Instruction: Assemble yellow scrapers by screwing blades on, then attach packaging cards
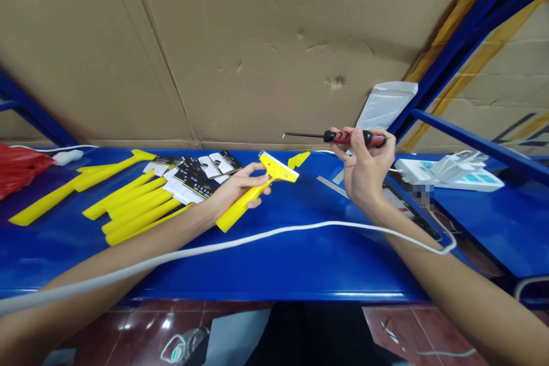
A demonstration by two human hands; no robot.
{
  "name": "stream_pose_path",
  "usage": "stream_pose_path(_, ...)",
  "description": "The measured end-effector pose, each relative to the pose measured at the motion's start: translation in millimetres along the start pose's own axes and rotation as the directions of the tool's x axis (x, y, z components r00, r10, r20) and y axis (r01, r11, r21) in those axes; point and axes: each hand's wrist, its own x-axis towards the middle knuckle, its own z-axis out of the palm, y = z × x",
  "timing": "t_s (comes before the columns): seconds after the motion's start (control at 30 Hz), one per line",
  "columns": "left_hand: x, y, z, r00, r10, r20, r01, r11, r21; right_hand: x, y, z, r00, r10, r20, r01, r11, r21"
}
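My left hand (241, 189) is closed round the neck of a yellow scraper (240, 209), whose wide head points up and to the right. In my right hand (363, 168) is a screwdriver (343, 136) with a red and black handle. Its thin dark shaft points left, above the scraper head and apart from it. Left of my left hand lie several yellow handles (139, 206) and black-and-white printed cards (189, 177). Two thin metal blades (333, 187) rest near my right hand. Beyond the held scraper are small yellow pieces (299, 159).
A white cable (266, 233) runs across the front, over the blue table (291, 274). At the right are a white power strip (450, 174) and a phone-like dark device (414, 211). A red bag (21, 168) lies far left. Cardboard (274, 51) and blue posts (463, 40) stand behind.
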Motion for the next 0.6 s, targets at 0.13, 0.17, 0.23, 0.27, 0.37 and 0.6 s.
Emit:
stream_pose_path(0.13, -0.7, -6.4, 0.2, 0.999, -0.044, 0.015, 0.044, 0.999, 0.019, 1.9, -3.8, 0.0, 0.998, -0.054, 0.029, 0.054, 0.999, 0.004)
stream_pose_path(0.17, -0.6, -8.0, 0.0, 0.999, -0.043, 0.016, 0.042, 0.999, 0.025, 2.1, -4.4, 0.1, 0.997, -0.063, 0.035, 0.063, 0.998, 0.000)
stream_pose_path(0.23, -0.3, -10.4, -0.9, 0.999, -0.045, 0.029, 0.044, 0.998, 0.036, 1.8, -5.2, 0.6, 0.996, -0.082, 0.035, 0.082, 0.997, -0.007)
stream_pose_path(0.27, -0.3, -11.1, -1.4, 0.998, -0.054, 0.040, 0.053, 0.998, 0.040, 1.3, -5.5, 0.9, 0.995, -0.090, 0.033, 0.090, 0.996, -0.010)
stream_pose_path(0.37, -1.4, -10.7, -0.9, 0.994, -0.088, 0.057, 0.086, 0.995, 0.041, -3.0, -6.7, 2.2, 0.992, -0.113, 0.061, 0.114, 0.993, -0.017)
stream_pose_path(0.6, -4.0, -9.1, 7.2, 0.994, -0.108, -0.003, 0.108, 0.994, -0.008, -15.6, -8.3, 4.4, 0.956, -0.175, 0.234, 0.194, 0.979, -0.062)
